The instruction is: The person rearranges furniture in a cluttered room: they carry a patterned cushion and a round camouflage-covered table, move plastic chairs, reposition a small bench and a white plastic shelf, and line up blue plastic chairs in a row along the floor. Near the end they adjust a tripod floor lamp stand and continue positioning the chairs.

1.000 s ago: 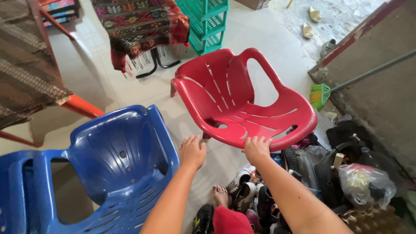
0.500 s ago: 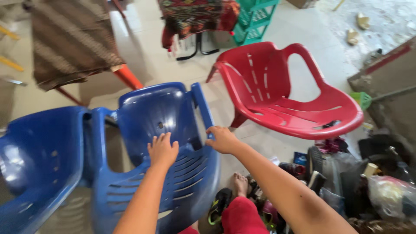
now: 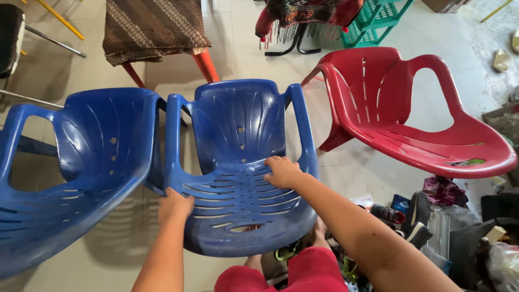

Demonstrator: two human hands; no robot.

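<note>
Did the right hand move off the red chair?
Yes. The right hand left the red chair and went left; it now rests on the middle blue chair seat.

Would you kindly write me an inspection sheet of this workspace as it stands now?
Surface: pale tiled floor, some grime.
Job's things: middle blue chair, upright, close beside the left blue chair; red chair apart at right.
Clutter: shoes and bags heaped at lower right.
Grippers: left hand grips the middle chair's seat edge; right hand rests on its seat.
Cables: nothing seen.
Surroundings: cloth-draped furniture, green plastic rack, sandals.
</note>
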